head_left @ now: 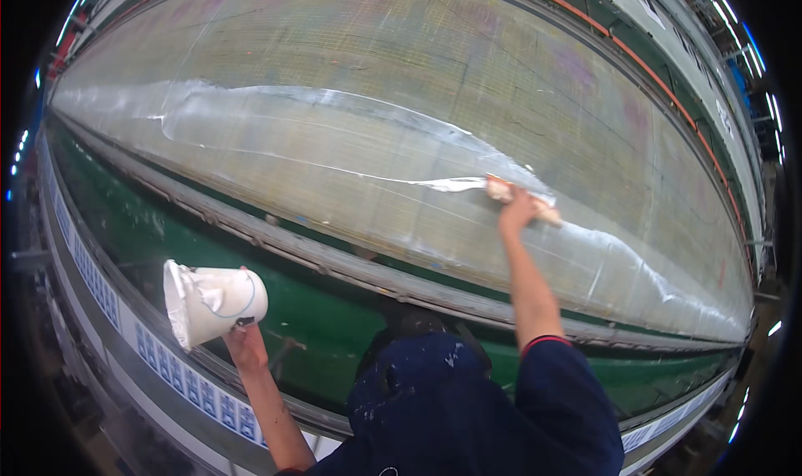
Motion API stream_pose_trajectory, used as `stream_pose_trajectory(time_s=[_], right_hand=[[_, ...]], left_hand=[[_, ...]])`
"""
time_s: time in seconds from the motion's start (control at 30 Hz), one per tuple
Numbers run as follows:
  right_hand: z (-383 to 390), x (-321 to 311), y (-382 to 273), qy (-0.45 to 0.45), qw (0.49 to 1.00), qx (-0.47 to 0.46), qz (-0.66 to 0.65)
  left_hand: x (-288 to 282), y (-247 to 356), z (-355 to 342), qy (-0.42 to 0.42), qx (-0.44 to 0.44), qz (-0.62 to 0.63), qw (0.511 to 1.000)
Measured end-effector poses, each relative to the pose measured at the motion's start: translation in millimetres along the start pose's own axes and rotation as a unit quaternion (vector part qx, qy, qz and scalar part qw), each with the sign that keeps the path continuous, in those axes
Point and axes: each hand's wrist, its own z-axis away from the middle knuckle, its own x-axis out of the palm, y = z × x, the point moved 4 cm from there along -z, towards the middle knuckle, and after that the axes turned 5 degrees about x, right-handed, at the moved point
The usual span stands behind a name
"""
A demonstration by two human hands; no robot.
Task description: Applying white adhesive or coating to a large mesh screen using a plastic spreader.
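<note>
My left hand holds a white plastic bucket at the lower left, tipped onto its side with white paste coating its rim. My right hand grips a long, pale orange-beige spreading tool against the large panel, which has a greenish-beige, gridded surface. A bead of white paste trails leftward from the tool. A wide, thin white smear runs along the panel and continues right of my right hand, which hides the middle of the tool.
A metal rail edges the panel on the near side, above a green strip and an outer ledge with printed labels. An orange hose or rail runs along the far side. Strip lights show at both rims.
</note>
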Motion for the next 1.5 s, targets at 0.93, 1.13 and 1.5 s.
stream_pose_trajectory(time_s=[0.93,1.13,1.5], right_hand=[[-244.1,-289.3,997.1,-0.165,0.949,-0.27,-0.008],[-213.1,-262.6,1066.1,0.062,0.997,-0.038,-0.022],[-246.6,-246.8,988.8,-0.144,0.744,-0.652,-0.019]], left_hand=[[588.5,-126.7,708.1,0.006,-0.02,0.015,1.0],[669.7,-173.5,894.1,0.05,-0.021,0.067,0.996],[870.4,-211.7,1206.5,0.153,0.033,0.004,0.988]])
